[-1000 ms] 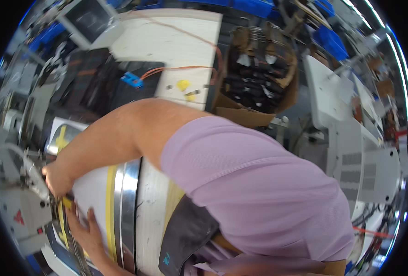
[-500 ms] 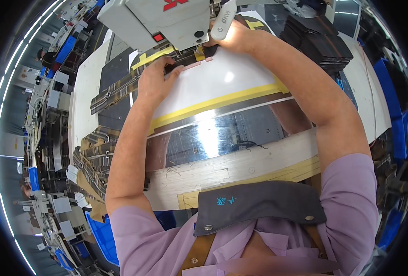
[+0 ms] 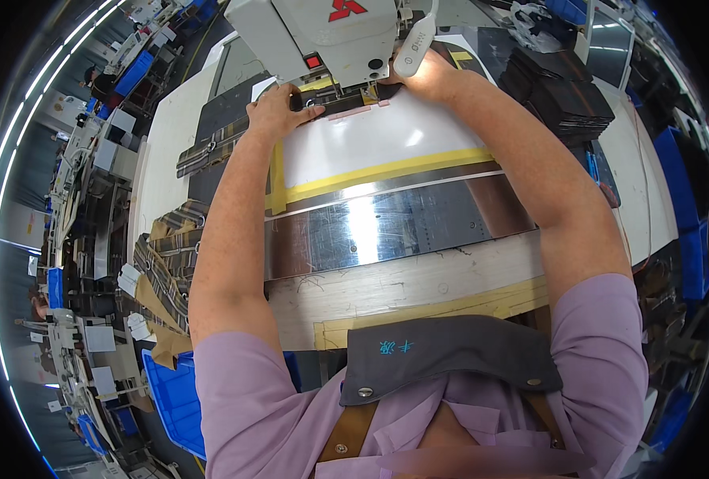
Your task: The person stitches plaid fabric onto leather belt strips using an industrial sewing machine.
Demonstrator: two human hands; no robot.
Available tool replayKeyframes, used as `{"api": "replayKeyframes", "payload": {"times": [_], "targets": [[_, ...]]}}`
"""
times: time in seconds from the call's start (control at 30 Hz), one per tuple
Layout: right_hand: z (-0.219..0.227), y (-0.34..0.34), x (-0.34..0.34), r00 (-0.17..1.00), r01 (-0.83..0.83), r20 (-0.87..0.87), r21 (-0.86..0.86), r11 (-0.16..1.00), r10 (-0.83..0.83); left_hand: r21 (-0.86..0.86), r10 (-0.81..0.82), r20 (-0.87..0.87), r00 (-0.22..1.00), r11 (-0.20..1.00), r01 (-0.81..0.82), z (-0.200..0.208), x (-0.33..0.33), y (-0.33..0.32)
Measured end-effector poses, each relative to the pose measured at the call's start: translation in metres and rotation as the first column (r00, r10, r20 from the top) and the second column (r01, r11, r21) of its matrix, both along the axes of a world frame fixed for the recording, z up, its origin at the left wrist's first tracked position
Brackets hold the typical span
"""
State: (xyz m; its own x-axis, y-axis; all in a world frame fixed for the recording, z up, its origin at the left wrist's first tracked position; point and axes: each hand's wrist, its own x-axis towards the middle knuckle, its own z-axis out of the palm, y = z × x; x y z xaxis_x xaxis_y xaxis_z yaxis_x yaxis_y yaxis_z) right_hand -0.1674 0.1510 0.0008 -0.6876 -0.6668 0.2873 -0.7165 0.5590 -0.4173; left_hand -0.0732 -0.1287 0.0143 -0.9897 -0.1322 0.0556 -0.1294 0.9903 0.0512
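My left hand [image 3: 274, 114] is closed on a dark striped fabric strap [image 3: 211, 152] with metal rings, at the left of the sewing machine's needle. Its thumb stretches along the near side of the strap, toward the needle. The white sewing machine head [image 3: 322, 40] stands over the strap. My right hand [image 3: 428, 77] is at the right of the needle area, behind a small white lamp [image 3: 416, 46]; its fingers are mostly hidden. Beneath lies a white work sheet [image 3: 386, 144] edged with yellow tape, with a pinkish strip [image 3: 358, 112] near the needle.
More striped straps [image 3: 167, 255] hang at the table's left edge, above a blue bin [image 3: 180, 399]. Dark fabric pieces [image 3: 558, 92] are stacked at the far right. A shiny metal plate [image 3: 402, 219] lies nearer me. Other workstations stand at the left.
The view has shifted, so the machine appears farther right. My left hand has moved a little away from the needle, leftward and farther from me. My right hand stays by the machine.
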Motion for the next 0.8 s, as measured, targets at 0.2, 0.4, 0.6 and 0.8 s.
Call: {"api": "replayKeyframes", "payload": {"times": [0.2, 0.4, 0.6, 0.8], "targets": [[-0.028, 0.005, -0.002, 0.966, 0.008, -0.260, 0.105, 0.994, 0.020, 0.007, 0.008, -0.079, 0.997, 1.000, -0.008, -0.004, 0.006, 0.000], [-0.026, 0.023, 0.029, 0.869, -0.082, -0.463, 0.216, 0.973, 0.176, 0.159, -0.065, 0.104, 0.992, 0.986, 0.048, 0.013, 0.022, -0.005], [-0.016, 0.033, 0.062, 0.931, -0.181, -0.308, 0.076, 0.981, 0.195, 0.189, -0.137, 0.195, 0.971, 0.977, 0.100, 0.037, 0.044, -0.001], [-0.012, 0.054, 0.078, 0.943, -0.220, -0.248, 0.029, 0.975, 0.221, 0.412, -0.339, 0.308, 0.889, 0.890, 0.197, 0.097, 0.085, 0.013]]}}
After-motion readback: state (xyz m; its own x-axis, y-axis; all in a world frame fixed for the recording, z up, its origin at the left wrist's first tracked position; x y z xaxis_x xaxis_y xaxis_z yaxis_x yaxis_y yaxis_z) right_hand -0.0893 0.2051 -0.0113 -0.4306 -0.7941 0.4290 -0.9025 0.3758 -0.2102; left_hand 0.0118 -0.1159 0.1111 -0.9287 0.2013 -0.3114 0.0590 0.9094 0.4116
